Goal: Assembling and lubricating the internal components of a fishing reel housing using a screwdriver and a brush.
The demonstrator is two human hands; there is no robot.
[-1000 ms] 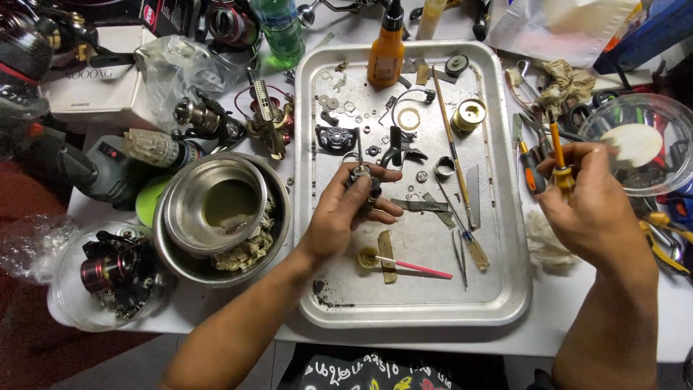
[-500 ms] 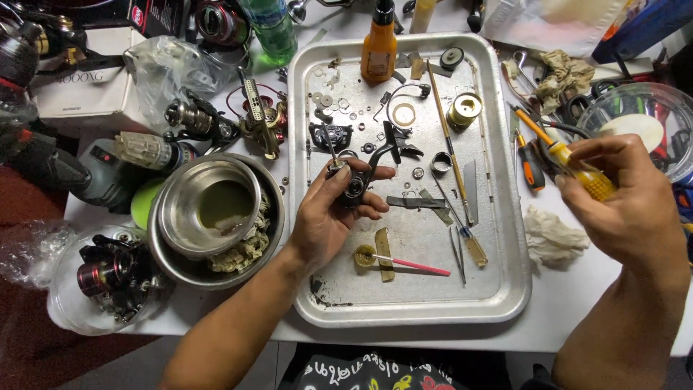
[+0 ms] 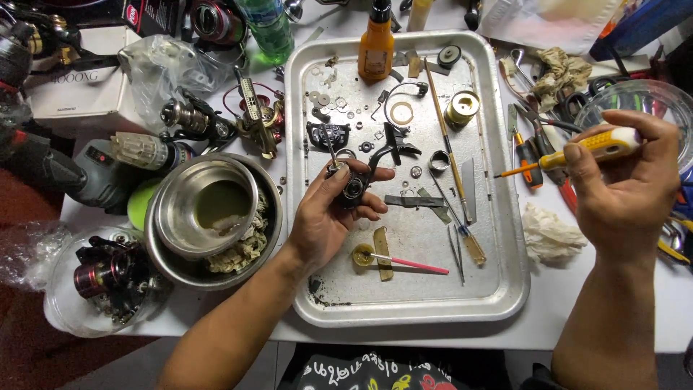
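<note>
Nearest the camera, the two forearms reach up from the bottom edge over a white table [image 3: 548, 318]. The left hand [image 3: 328, 217] lies over the middle of a metal tray [image 3: 505, 289], its fingers curled around a small dark reel part [image 3: 354, 188], which it grips just above the tray floor. Just below that hand, on the tray, a small yellow cap [image 3: 363, 254] sits with a pink stick [image 3: 415, 264] lying across it. The right hand [image 3: 624, 188] is off the tray's right side, above the table, fingers closed around a yellow-handled screwdriver [image 3: 577, 150] whose orange shaft points left toward the tray. A crumpled white rag [image 3: 550, 232] lies on the table between that hand and the tray's edge. Left of the tray stands a steel bowl [image 3: 206, 209] nested in a larger one, and near the table's left corner a clear tub [image 3: 58, 303] holds a red and black reel [image 3: 101, 278]. Farther up the tray lie loose washers, a brass spool [image 3: 462, 108] and a long thin rod [image 3: 447, 152]. At the tray's far edge an orange bottle [image 3: 376, 45] stands upright, with a green bottle [image 3: 268, 29] beyond it on the table.
</note>
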